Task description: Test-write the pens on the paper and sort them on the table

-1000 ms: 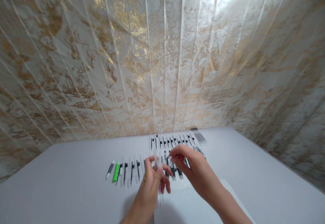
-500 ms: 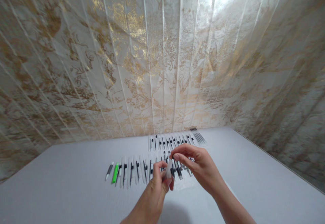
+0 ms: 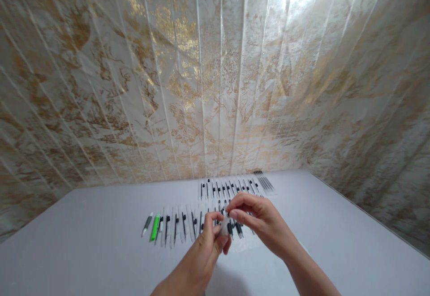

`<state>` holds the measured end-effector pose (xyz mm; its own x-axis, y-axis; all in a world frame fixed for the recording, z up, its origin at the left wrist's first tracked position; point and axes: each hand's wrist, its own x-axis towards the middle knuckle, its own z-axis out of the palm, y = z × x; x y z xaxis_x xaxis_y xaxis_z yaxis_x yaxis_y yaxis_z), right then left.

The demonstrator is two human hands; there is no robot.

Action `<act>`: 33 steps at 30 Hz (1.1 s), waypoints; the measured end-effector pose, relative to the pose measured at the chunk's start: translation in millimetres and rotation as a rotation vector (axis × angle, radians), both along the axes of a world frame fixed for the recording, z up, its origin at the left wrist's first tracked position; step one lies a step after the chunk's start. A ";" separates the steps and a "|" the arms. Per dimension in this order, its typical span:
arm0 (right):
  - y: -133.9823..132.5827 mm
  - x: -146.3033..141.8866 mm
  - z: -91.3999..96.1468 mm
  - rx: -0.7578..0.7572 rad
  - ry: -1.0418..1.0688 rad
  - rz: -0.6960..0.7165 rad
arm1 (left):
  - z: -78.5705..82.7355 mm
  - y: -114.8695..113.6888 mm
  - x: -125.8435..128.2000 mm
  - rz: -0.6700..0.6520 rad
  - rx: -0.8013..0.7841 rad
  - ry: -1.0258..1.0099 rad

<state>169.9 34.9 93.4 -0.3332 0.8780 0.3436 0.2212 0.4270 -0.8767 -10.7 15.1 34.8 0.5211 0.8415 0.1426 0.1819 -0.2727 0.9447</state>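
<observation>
On the pale surface (image 3: pixel 101 224), one assortment of pen parts, laid out in two rows; any lettering is too small to read.

Left hand, one (image 3: pixel 210 238): fingers closed around one translucent whitish tube (image 3: pixel 224 229), raised in front of the near row, upper end toward the other hand. Right hand, one (image 3: pixel 258 213): thumb and forefinger pinched together on one small black piece (image 3: pixel 229 214), just beside the upper end of the tube; whether the two touch cannot be told.

Far row (image 3: pixel 218 190): slender black rods with small black caps, at least ten, set roughly side by side beyond the hands. At its right end, one cluster of thin dark rods (image 3: pixel 266 181), several, exact number unclear.

Near row (image 3: pixel 176 226): black rods and clear barrels, at least five rods in sight left of the left hand, the remainder partly hidden by the hands. Dark pen parts (image 3: pixel 238 229), at least two, between and behind the hands.

At the left end of the near row: bright green oblong item, one (image 3: pixel 155 227); grey-and-white pen, one (image 3: pixel 147 225), just beside it.

Behind: gold-and-white patterned drape (image 3: pixel 188 85), creased, glare at upper right.
</observation>
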 end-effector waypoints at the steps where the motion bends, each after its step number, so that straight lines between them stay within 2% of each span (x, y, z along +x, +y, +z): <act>1: -0.3 1.2 -0.2 -0.013 -0.024 0.013 | 4.7 -0.8 -1.5 0.011 0.004 0.034; 5: -3.7 3.5 -0.1 -0.006 -0.201 -0.031 | 15.2 1.7 -6.9 0.055 0.031 0.265; 9: -10.2 -0.3 2.5 0.060 -0.442 -0.061 | 13.6 9.1 -10.5 0.114 0.044 0.448; 11: -12.3 -3.4 2.5 0.120 -0.535 -0.072 | 13.3 10.2 -12.0 0.128 0.042 0.477; 14: -11.1 -8.2 -2.6 0.182 -0.624 -0.109 | 16.4 7.5 -13.5 0.075 0.057 0.445; 18: -5.6 -13.4 -12.2 0.275 -0.776 -0.251 | 19.7 5.0 -13.5 0.041 0.093 0.440; 20: -4.9 -13.2 -12.1 0.257 -0.797 -0.266 | 20.4 5.8 -13.5 0.060 0.106 0.481; 23: -8.3 -8.3 -4.2 0.193 -0.752 -0.223 | 23.4 7.1 -14.4 0.080 0.097 0.502; 26: -12.8 -4.8 2.9 0.193 -0.685 -0.162 | 25.3 7.8 -15.1 0.088 0.081 0.524; 28: -13.1 -6.5 2.1 0.197 -0.689 -0.139 | 23.6 8.6 -15.1 0.091 0.078 0.553; 33: -8.6 -11.5 -5.7 0.104 -0.786 -0.210 | 17.2 9.4 -16.7 0.100 0.123 0.538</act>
